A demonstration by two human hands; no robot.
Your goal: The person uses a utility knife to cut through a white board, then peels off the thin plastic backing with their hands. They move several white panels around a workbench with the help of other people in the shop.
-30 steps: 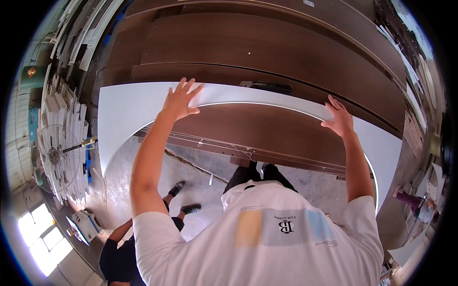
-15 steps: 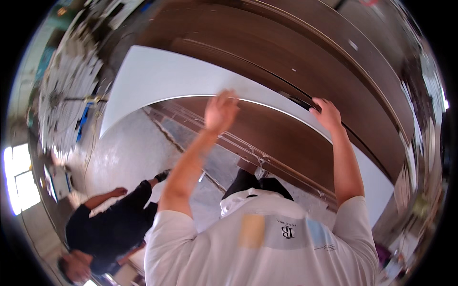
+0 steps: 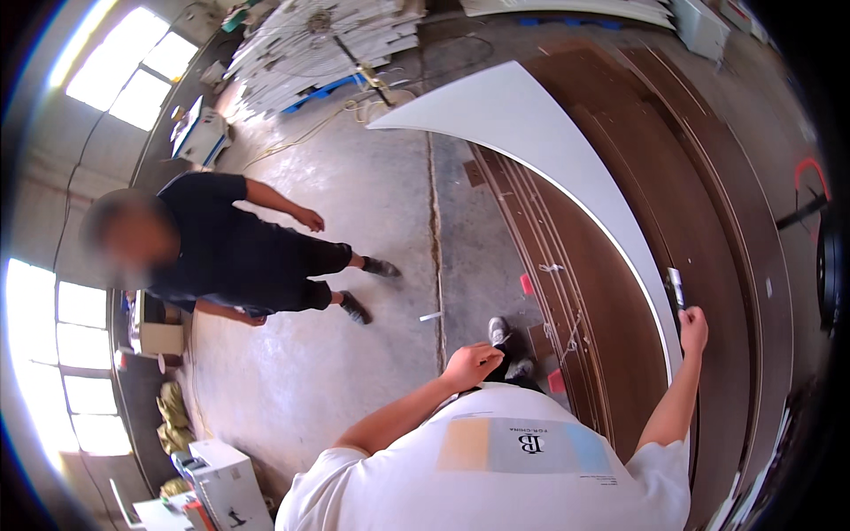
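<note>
A slim hand tool (image 3: pixel 677 288) with a dark grip and a pale, flat end is in my right hand (image 3: pixel 694 331). Its exact kind is too small to tell. That hand is over the right edge of a white curved panel (image 3: pixel 567 146), which lies across a stack of brown boards (image 3: pixel 722 203). My left hand (image 3: pixel 472 365) is in front of my body, away from the panel. Its fingers are curled in, and nothing shows in them.
A person in dark clothes (image 3: pixel 257 243) stands on the concrete floor to the left. Pale strips (image 3: pixel 328 44) are piled at the back, near a stand fan (image 3: pixel 359 66). White boxes (image 3: pixel 226 487) sit at the lower left. A floor crack (image 3: pixel 434 212) runs front to back.
The view has turned left. My left hand has come off the panel's inner edge to my body and curled. My right hand now holds the tool up beside the panel.
</note>
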